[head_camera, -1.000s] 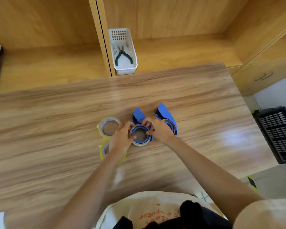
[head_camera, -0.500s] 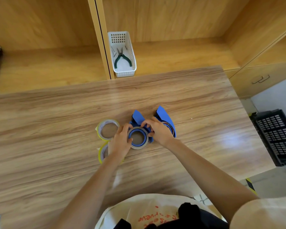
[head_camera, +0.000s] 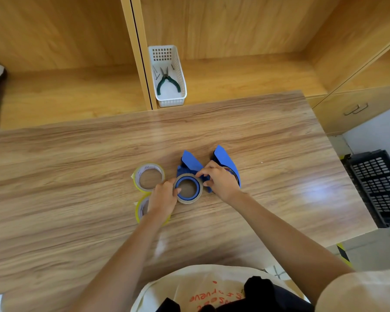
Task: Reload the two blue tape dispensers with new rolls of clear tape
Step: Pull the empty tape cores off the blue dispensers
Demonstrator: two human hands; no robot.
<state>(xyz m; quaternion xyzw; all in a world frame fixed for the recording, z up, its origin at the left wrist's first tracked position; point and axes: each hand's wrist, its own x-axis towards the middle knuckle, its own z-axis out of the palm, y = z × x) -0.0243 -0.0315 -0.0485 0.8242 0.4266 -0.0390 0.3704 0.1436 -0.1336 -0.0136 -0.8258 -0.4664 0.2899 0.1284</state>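
Note:
Two blue tape dispensers lie side by side on the wooden table (head_camera: 77, 176). The left dispenser (head_camera: 189, 164) carries a brownish cardboard core (head_camera: 188, 201) around its blue hub. My left hand (head_camera: 163, 198) grips that core's left edge, thumb inside the ring. My right hand (head_camera: 220, 180) pinches the left dispenser's blue body beside the core and partly covers the right dispenser (head_camera: 226, 162). A new clear tape roll (head_camera: 148, 176) with a yellowish rim lies flat to the left. A second roll (head_camera: 141, 208) lies mostly hidden under my left wrist.
A white plastic basket (head_camera: 170, 75) holding green-handled pliers stands on the shelf behind the table. A black crate (head_camera: 378, 185) sits on the floor past the table's right edge. A paper scrap lies at the bottom left corner.
The camera has tilted slightly, so everything sits a little lower in view. Both hands stay on the left dispenser and its core, with only small finger shifts.

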